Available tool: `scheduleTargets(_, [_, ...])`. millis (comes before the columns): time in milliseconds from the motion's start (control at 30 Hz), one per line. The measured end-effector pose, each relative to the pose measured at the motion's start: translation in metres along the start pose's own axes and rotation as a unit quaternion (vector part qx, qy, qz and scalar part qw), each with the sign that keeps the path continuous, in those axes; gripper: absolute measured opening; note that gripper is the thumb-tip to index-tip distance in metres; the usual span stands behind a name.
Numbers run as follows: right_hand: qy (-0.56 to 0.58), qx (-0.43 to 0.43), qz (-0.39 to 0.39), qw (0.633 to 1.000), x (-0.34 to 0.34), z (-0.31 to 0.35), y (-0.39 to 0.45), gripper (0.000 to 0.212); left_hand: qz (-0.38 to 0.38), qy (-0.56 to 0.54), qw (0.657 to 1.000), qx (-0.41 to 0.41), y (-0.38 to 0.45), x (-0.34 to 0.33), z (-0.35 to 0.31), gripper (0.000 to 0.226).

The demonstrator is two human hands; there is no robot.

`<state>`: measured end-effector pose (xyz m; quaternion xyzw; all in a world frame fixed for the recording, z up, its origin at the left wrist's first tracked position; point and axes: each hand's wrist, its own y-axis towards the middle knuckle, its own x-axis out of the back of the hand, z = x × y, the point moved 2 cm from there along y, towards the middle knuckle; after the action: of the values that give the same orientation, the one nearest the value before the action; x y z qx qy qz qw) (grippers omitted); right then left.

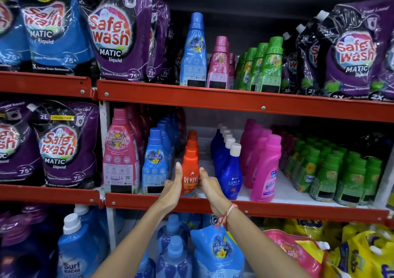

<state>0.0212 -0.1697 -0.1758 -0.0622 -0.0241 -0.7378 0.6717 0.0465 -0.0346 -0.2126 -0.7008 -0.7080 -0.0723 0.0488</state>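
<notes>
An orange Revive bottle point(190, 171) stands at the front of a row of like bottles on the middle shelf point(245, 208). My left hand point(172, 189) lies against the bottle's left side with its fingers straight and pointing up. On the bottle's right side, my right hand point(208, 185) has its thumb raised along the bottle and its fingers curled in at the label. A red thread is tied around my right wrist.
Blue Comfort bottles point(154, 162) stand just left of the orange row and dark blue Ujala bottles point(229, 171) just right. Pink Vanish bottles point(265, 171) and green bottles point(349, 177) fill the right side. Safewash pouches point(64, 147) hang at left. Blue refill pouches point(217, 250) sit below.
</notes>
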Motion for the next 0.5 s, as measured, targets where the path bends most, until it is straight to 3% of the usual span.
scheduleTargets(133, [-0.021,-0.007,0.031,0.999,0.000,0.002,-0.001,0.076,0.006,0.023,1.000,0.004,-0.031,0.002,-0.025,0.106])
scheduleTargets(200, [-0.022,-0.015,0.044,0.999,0.002,0.004,-0.004,0.078,0.020,0.034,0.999,-0.023,-0.050,0.002,-0.038,0.095])
scheduleTargets(333, [-0.035,-0.012,0.091,0.995,0.010,0.016,-0.025,0.048,0.035,0.061,0.997,-0.041,-0.067,0.001,-0.049,0.062])
scheduleTargets(500, [-0.059,0.038,0.078,0.995,0.022,0.018,-0.036,0.046,0.030,0.050,0.996,-0.071,-0.088,-0.001,-0.067,0.057])
